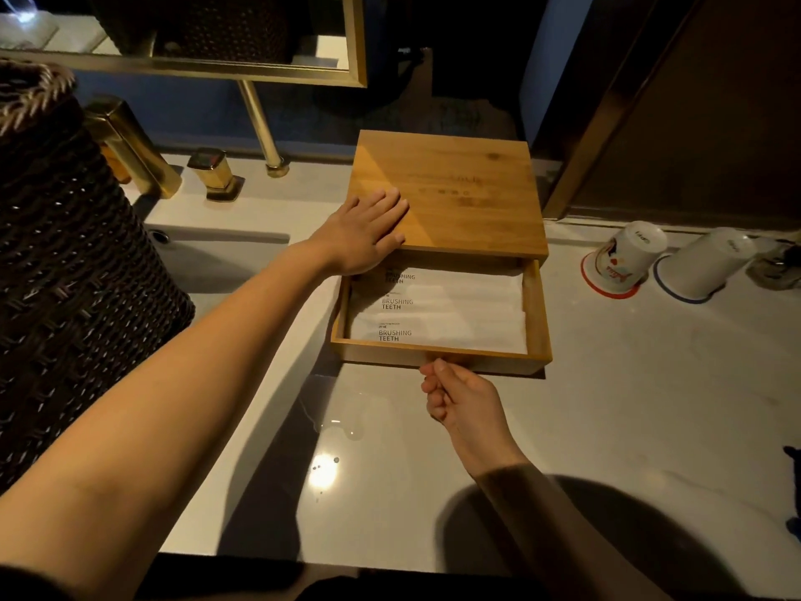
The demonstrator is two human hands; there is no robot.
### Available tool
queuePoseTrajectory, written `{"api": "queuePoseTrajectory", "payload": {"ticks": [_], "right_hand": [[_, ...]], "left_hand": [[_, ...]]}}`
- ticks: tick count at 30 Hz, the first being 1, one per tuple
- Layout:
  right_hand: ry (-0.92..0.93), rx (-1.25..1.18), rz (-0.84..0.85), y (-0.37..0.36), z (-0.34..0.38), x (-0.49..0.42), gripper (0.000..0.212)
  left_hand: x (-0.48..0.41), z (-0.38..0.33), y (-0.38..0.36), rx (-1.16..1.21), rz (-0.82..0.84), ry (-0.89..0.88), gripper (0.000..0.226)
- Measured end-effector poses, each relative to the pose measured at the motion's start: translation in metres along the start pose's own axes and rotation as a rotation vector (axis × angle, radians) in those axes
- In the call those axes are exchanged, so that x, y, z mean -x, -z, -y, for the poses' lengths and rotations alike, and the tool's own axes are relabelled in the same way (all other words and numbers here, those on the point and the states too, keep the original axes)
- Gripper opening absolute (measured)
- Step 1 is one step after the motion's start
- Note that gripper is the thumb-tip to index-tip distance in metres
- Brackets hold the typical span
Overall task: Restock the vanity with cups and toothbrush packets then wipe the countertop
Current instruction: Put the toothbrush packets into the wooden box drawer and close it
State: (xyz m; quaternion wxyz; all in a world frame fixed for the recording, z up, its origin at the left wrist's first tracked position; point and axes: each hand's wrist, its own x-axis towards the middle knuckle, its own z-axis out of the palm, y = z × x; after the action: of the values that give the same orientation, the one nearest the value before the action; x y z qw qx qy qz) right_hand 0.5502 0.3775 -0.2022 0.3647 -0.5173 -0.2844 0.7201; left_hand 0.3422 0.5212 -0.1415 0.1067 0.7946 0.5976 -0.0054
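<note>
A bamboo box [468, 184] stands on the white countertop [607, 405]. Its drawer [539, 314] is pulled partway out toward me. White toothbrush packets [450, 305] printed "BRUSHING TEETH" lie flat inside, three labels showing. My left hand [364, 232] rests flat on the box top at its front left corner, fingers spread. My right hand [459, 396] is curled at the drawer's front wall, thumb and fingers pinching the notch in its middle. Two white cups stand upside down at the right: one with a red rim [624, 258], one with a blue rim [706, 262].
A dark woven basket [65, 275] fills the left side. Behind the sink basin [216, 258] are a gold faucet [130, 145] and a gold handle [214, 173]. A gold-framed mirror [355, 49] hangs above. A blue cloth edge [793, 492] shows at far right.
</note>
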Motion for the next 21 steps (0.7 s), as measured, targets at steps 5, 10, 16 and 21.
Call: {"api": "queuePoseTrajectory", "payload": {"ticks": [5,10,16,21], "right_hand": [[0.031,-0.005,-0.018,-0.004,0.016,-0.016,0.024],[-0.021,-0.171,-0.016,-0.016,0.035,-0.044,0.021],[-0.042,-0.268,0.028,-0.020,0.052,-0.070,0.021],[0.025,-0.114,-0.034,-0.026,0.062,-0.084,0.022]], "left_hand": [[0.000,0.002,-0.002,-0.007,-0.005,-0.013,0.058],[0.000,0.001,-0.002,-0.015,-0.010,-0.016,0.058],[0.001,0.000,-0.002,-0.013,-0.012,-0.019,0.057],[0.001,0.000,-0.003,-0.013,-0.021,-0.021,0.057]]}}
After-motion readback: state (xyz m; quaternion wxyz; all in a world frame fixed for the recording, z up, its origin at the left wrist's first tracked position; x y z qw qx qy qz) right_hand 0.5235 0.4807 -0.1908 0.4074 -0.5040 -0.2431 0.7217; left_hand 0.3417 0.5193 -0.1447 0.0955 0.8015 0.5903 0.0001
